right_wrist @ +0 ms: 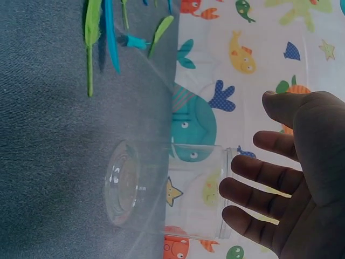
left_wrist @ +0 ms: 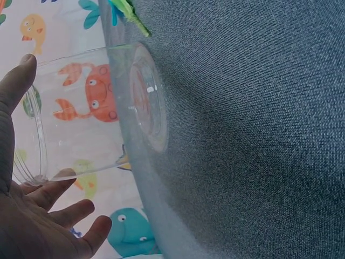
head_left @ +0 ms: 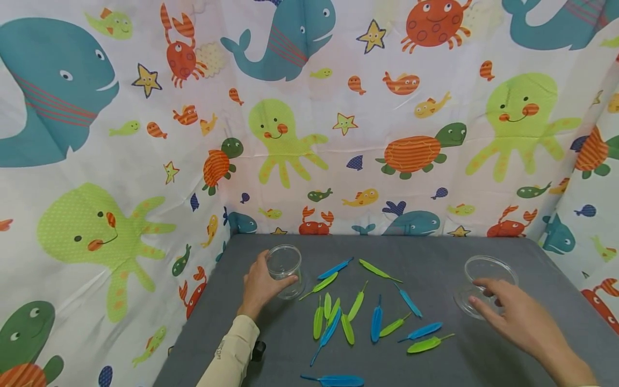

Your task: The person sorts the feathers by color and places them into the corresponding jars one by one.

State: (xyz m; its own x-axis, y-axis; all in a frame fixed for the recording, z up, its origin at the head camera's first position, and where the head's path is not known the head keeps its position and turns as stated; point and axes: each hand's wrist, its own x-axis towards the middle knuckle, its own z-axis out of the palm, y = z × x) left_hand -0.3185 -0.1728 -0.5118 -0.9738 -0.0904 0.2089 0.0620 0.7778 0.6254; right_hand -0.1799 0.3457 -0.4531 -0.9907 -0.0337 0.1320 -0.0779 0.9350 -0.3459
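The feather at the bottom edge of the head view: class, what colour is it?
That feather is blue; the head view shows it best.

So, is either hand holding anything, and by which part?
The left hand holds a clear jar by its sides near the top; the right hand holds nothing.

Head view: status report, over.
Left hand around upright transparent cylindrical jar. Right hand near matching transparent jar, contact unclear. Slender green feathers, blue feathers scattered between hands.

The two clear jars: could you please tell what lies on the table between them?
Green feathers and blue feathers lie scattered on the gray table between the left jar and the right jar; the head view shows this.
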